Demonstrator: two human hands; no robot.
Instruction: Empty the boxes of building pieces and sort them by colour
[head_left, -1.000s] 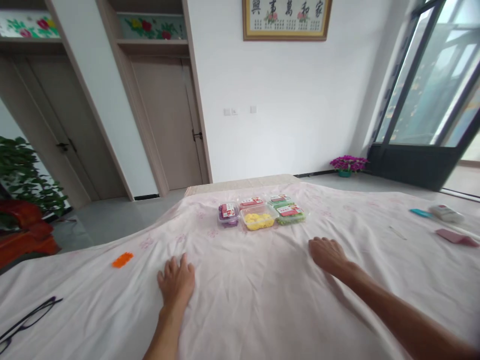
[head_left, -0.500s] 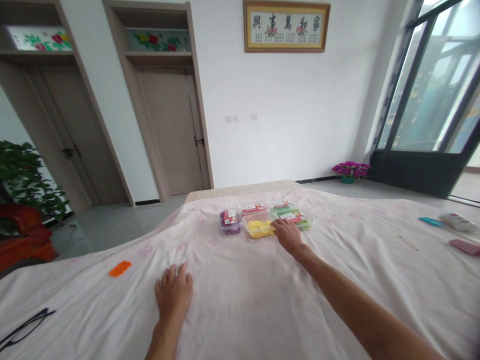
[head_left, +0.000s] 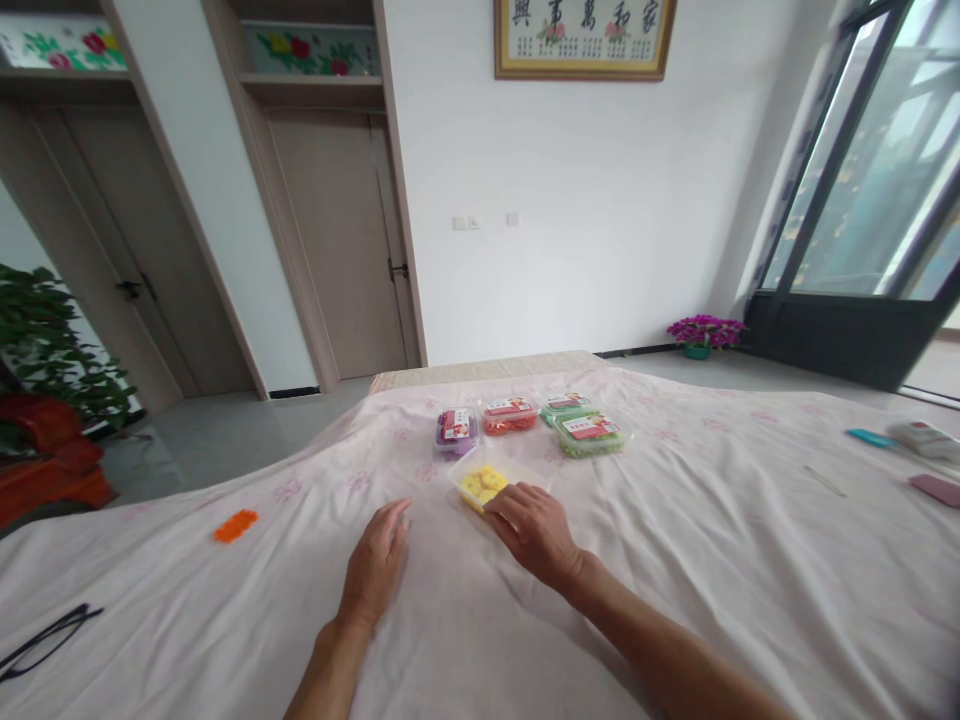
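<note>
My right hand (head_left: pixel 538 532) grips the near right edge of a clear plastic container (head_left: pixel 459 478). Bright yellow pieces (head_left: pixel 484 484) lie inside it, and no lid shows on it. To its left, my left hand (head_left: pixel 379 562) rests near the cloth with fingers stretched forward, holding nothing. Behind the container stand several labelled, lidded boxes: one with purple pieces (head_left: pixel 456 430), one with red pieces (head_left: pixel 510 416), a green one (head_left: pixel 564 406) at the back and a lighter green one (head_left: pixel 591 434) in front of it.
A pale floral cloth (head_left: pixel 720 560) covers the table. On the left lie an orange piece (head_left: pixel 236 526) and black-framed glasses (head_left: pixel 49 643). Toward the right edge are a thin stick (head_left: pixel 825 481), a blue item (head_left: pixel 870 438), a white packet (head_left: pixel 924 440) and a pink item (head_left: pixel 934 490).
My right hand has drawn the yellow container nearer and slightly left, away from the other boxes. My left hand has moved right toward it. The view has tilted down a little.
</note>
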